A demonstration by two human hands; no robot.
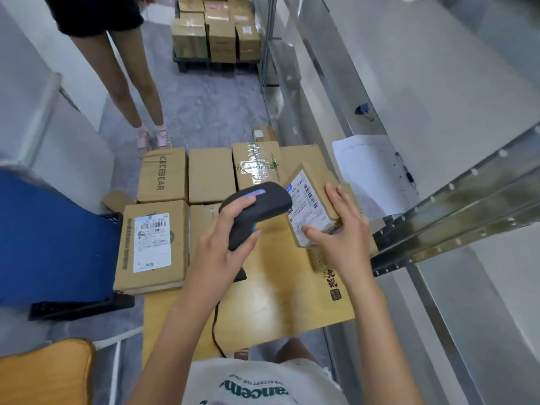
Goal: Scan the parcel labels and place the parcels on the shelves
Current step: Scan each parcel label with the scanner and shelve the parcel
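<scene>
left hand (226,241) is wrapped tight round the handle of the black scanner (257,206), nose aimed right at the white label (309,207). right hand (340,229) cradles the small parcel (314,203) from its far side, thumb pressed on the near edge, tilting the label up toward the scanner so it can read, it seems. parcel hangs above the floor boxes (210,173), just beside the metal shelves (438,217) on the right.

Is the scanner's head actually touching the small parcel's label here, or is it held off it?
Cannot tell. In the head view the scanner head overlaps the label edge of the small parcel, hiding any gap. The left hand grips the scanner; the right hand holds the parcel.
</scene>
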